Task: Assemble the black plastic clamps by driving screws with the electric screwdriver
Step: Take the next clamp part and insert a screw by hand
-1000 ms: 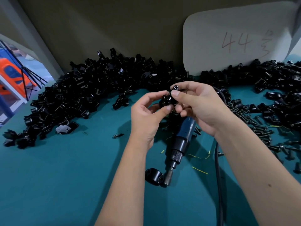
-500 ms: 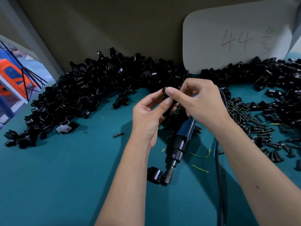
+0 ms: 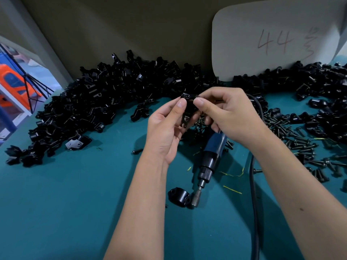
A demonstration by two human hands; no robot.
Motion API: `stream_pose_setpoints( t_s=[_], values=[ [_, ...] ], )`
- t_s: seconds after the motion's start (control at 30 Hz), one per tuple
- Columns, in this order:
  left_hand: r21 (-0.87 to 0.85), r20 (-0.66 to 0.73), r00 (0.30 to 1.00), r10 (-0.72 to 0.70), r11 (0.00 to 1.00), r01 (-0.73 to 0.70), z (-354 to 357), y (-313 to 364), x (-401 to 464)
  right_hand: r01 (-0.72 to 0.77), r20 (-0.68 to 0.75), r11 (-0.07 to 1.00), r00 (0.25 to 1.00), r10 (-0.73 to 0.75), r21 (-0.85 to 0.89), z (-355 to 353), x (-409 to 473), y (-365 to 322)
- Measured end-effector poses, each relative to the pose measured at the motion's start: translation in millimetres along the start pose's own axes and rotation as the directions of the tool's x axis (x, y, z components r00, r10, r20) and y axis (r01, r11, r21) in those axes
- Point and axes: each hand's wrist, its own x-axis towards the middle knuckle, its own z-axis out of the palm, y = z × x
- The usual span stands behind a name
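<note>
I have both hands raised together over the teal counter, meeting on one black clamp piece. My left hand pinches it from the left, thumb tip up near the top of the part and the other fingers curled behind it. My right hand pinches the same part from the right, its thumb tip almost touching the left thumb, fingers curled round the upper end. The clamp piece hangs between the two thumbs, and its lower tab with two small holes faces me. I cannot tell whether a screw is already seated in it.

Directly below my right hand lies the electric screwdriver, blue and black, flat on the counter with its bit end pointing toward me. Its cable runs under my right wrist and down along my right forearm. Touching the bit end, just left of it, sits a rounded clamp half with a hole at each ear.

Beyond my hands and out to the left a large heap of black clamp parts curves along the wall. To the right of my right hand is a spread of loose black screws, and more clamp parts are piled behind them. A single screw lies just left of my left wrist. A pale board marked "44" leans on the wall beyond my right hand.
</note>
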Motion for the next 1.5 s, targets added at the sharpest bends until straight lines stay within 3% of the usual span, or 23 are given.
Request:
stream_pose_setpoints(
  t_s=[0.3,0.43,0.57,0.63,0.77,0.93,1.1,1.23,1.5],
  values=[
    [0.033,-0.032,0.999,-0.013,0.999,0.014,1.3,8.2,-0.8,0.076,0.020,0.977,0.997,-0.074,-0.197,4.4,0.5,-2.3],
    [0.006,-0.162,0.985,0.067,0.998,-0.067,-6.4,16.9,1.9,0.109,0.002,0.937,0.993,-0.115,-0.331,6.9,1.1,-0.6],
    [-0.099,-0.362,0.926,0.106,0.984,-0.151,-24.7,23.9,7.6,0.146,0.217,0.726,0.976,0.005,-0.672,15.7,15.8,2.8],
    [-0.145,-0.422,0.902,0.091,0.975,-0.167,-29.5,24.9,9.3,0.158,0.308,0.670,0.945,0.111,-0.726,25.1,27.3,3.5],
    [-0.174,-0.464,0.883,0.068,0.971,-0.167,-31.1,23.6,10.9,0.179,0.377,0.636,0.906,0.190,-0.751,39.3,43.0,6.6],
    [-0.208,-0.493,0.869,0.044,0.964,-0.167,-30.5,25.1,10.5,0.149,0.329,0.613,0.925,0.191,-0.776,38.6,45.9,13.6],
    [-0.187,-0.490,0.871,0.044,0.970,-0.154,-28.3,24.6,9.6,0.055,0.291,0.808,0.945,0.147,-0.587,40.9,43.4,-0.9],
    [-0.224,-0.507,0.862,0.020,0.962,-0.154,-29.8,24.5,8.8,0.079,0.373,0.708,0.887,0.271,-0.702,52.0,43.9,-3.2],
    [-0.231,-0.496,0.868,0.011,0.962,-0.144,-30.9,23.5,9.1,0.051,0.385,0.680,0.854,0.351,-0.732,50.4,45.5,-0.2]
  ],
)
